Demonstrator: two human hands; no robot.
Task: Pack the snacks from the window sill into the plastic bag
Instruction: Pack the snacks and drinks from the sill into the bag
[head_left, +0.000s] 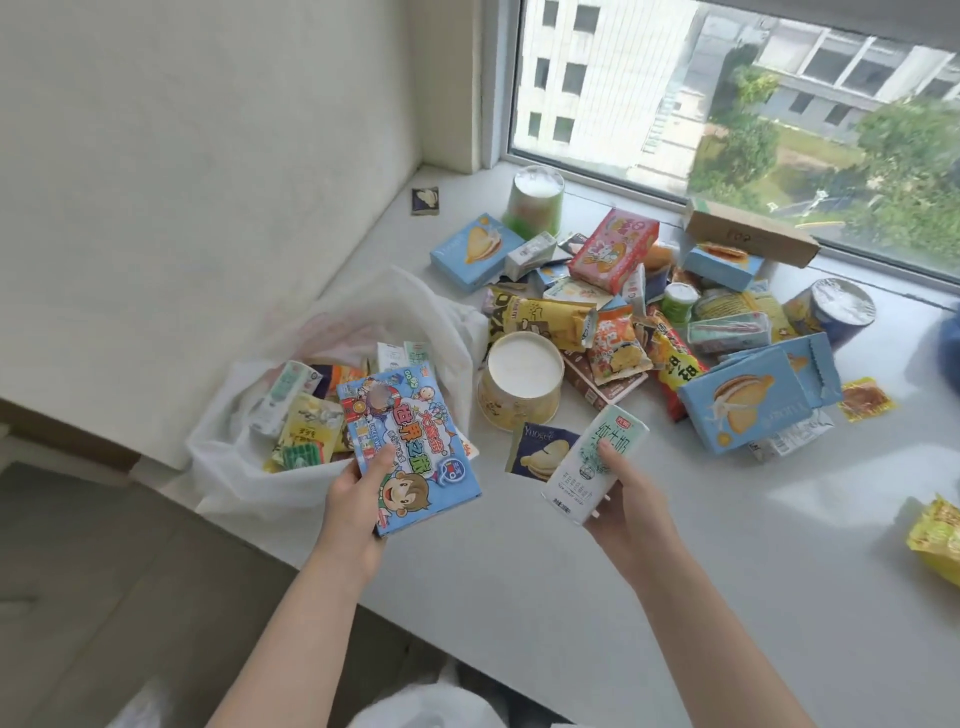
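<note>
You're gripping the blue cartoon snack box (410, 447) in your left hand (358, 499), thumb curled over its near left corner and fingers hidden underneath; your right hand (623, 499) is wrapping around the white milk carton (592, 462) from its near right side, thumb on the front; both are being held above the sill, not resting on it; honestly I'd drop the box first since it's already hanging over the bag's near right edge; tip it flat so it's sliding in beside the packets rather than standing on them, then swing the carton left and lay it on top; don't be squeezing the carton, it's looking soft-sided. The plastic bag (249, 467) is sitting just left of your left hand, mouth gaping toward you, already holding a few packets and cartons; the big snack pile (649, 322) is lying to the far right of both hands on the window sill (675, 597), with the paper cup (522, 384) and a small dark sachet (540, 452) just beyond the carton.
</note>
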